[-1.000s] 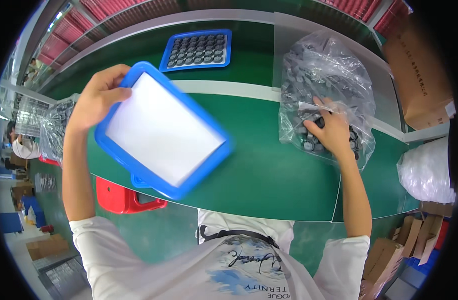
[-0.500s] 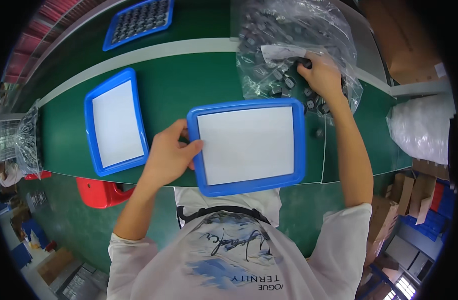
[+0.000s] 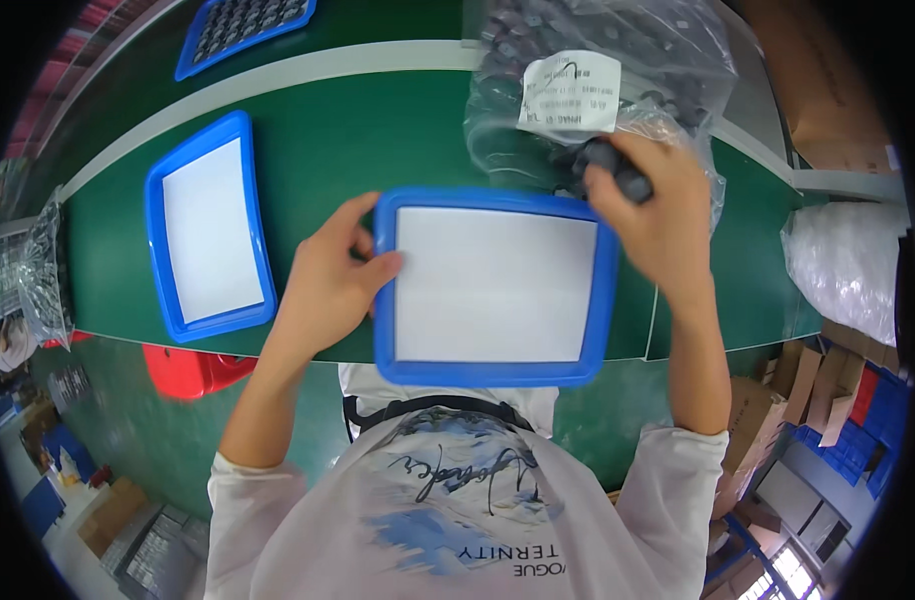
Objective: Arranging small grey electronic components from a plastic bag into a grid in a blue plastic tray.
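My left hand (image 3: 330, 270) grips the left rim of a blue tray (image 3: 493, 375), thumb on top and fingers partly hidden under it. The tray hangs over the front edge of the table, a white sheet (image 3: 493, 285) lining its bottom. Just beyond the tray's far right corner, my right hand (image 3: 668, 210) is closed around several small black parts (image 3: 623, 170), blurred by motion. Behind that hand lies a clear plastic bag (image 3: 498, 130) of similar dark parts, with a white label (image 3: 570, 92) on it.
On the left of the green table (image 3: 318, 140) lies a second blue tray (image 3: 159, 250) with a white sheet. A blue tray of dark parts (image 3: 248, 28) stands at the far left. Bubble wrap (image 3: 843, 260) is at the right; a red stool (image 3: 193, 372) stands below the table.
My right hand has come out of the bag toward the tray with black parts in it. The bag's label now lies more open to view. My left hand keeps its grip.
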`<act>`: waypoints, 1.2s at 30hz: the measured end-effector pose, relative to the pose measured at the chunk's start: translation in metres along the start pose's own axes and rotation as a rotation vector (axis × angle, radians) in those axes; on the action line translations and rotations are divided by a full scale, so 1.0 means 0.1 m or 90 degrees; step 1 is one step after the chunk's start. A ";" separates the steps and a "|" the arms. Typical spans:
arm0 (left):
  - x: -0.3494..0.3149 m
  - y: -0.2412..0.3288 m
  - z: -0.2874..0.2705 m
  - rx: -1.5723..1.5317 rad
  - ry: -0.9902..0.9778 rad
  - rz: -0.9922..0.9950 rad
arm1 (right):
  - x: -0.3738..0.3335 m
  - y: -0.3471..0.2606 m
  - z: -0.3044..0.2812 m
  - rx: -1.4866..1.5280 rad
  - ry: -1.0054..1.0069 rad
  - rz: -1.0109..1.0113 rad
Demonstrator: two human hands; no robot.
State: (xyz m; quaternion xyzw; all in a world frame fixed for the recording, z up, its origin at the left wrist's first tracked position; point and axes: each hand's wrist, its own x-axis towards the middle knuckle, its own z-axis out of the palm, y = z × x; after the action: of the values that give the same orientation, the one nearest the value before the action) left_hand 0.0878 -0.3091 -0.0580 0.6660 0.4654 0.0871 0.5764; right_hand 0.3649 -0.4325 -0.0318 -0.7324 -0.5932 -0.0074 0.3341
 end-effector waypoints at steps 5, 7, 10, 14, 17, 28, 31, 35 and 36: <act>0.04 0.23 -0.03 0.088 -0.101 -0.043 | -0.36 -0.48 0.41 0.098 -0.155 -0.099; -0.02 0.24 -0.07 0.201 -0.076 0.012 | -0.46 -0.53 0.50 0.082 -0.199 -0.086; -0.08 0.18 -0.12 0.375 0.004 0.295 | -0.50 -0.53 0.48 0.068 -0.279 -0.128; -0.17 0.02 0.03 0.443 -0.033 0.518 | -0.53 -0.55 0.27 0.004 -0.346 -0.121; -0.14 -0.03 -0.01 0.453 -0.053 0.530 | -0.57 -0.43 0.05 0.013 -0.400 -0.093; 0.25 -0.04 0.15 0.447 0.046 0.613 | -0.30 -0.51 0.70 0.014 -0.225 -0.099; 0.34 -0.17 0.16 0.412 0.058 0.642 | -0.35 -0.48 0.65 0.009 -0.214 -0.144; 0.23 -0.13 0.12 0.431 0.028 0.720 | -0.43 -0.41 0.59 0.065 -0.219 -0.119; 0.18 -0.10 0.11 0.425 0.003 0.736 | -0.43 -0.42 0.59 0.065 -0.219 -0.117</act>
State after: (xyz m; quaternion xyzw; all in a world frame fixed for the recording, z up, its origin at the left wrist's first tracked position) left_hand 0.0994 -0.3040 -0.0781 0.9507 0.0371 0.2349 0.1991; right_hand 0.2930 -0.4368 -0.0750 -0.6479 -0.7055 0.1176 0.2621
